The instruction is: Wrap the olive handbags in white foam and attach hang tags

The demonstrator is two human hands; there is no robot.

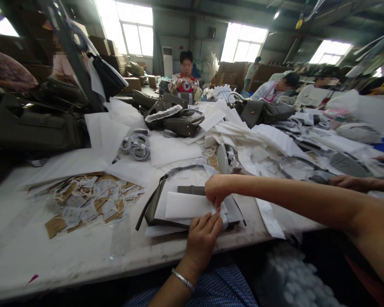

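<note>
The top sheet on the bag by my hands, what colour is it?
White; the top sheet shows best in the head view.

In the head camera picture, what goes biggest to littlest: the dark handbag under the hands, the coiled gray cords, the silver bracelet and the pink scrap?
Largest to smallest, as they look here:
1. Dark handbag
2. Coiled gray cords
3. Silver bracelet
4. Pink scrap

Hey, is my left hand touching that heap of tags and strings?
Apart: the head view shows the bag and tabletop between your left hand and the heap.
</note>
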